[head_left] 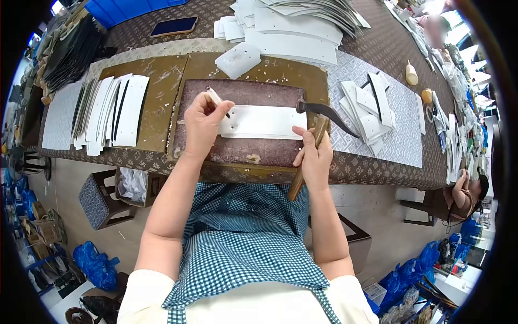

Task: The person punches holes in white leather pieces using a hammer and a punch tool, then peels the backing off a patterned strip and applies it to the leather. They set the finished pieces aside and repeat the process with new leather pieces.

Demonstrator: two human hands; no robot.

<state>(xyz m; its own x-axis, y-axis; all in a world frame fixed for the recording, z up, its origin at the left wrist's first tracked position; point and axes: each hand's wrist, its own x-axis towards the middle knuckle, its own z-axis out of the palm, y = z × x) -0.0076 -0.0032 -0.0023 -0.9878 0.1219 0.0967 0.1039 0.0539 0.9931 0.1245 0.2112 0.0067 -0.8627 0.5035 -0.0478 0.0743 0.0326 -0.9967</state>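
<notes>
My left hand [204, 121] is closed around a slim hole punch [215, 97], its dark tip slanting down at the left end of a white strip [261, 122]. Several small dark holes show in that end of the strip, which lies flat on a worn reddish-brown block [243, 150]. In my right hand [316, 159] is a hammer [321, 128] with a wooden handle and a curved dark metal head. The hammer tilts over the block's right edge, with its head above the strip's right end. My right fingertips rest at or just over the strip.
White and dark strips [132, 110] stand in a row at left. Loose white pieces [368, 110] are piled at right, and larger sheets [294, 46] at the back. A phone [174, 27], blue bin [127, 9] and small bottle [411, 74] are on the table. Another person [463, 198] sits far right.
</notes>
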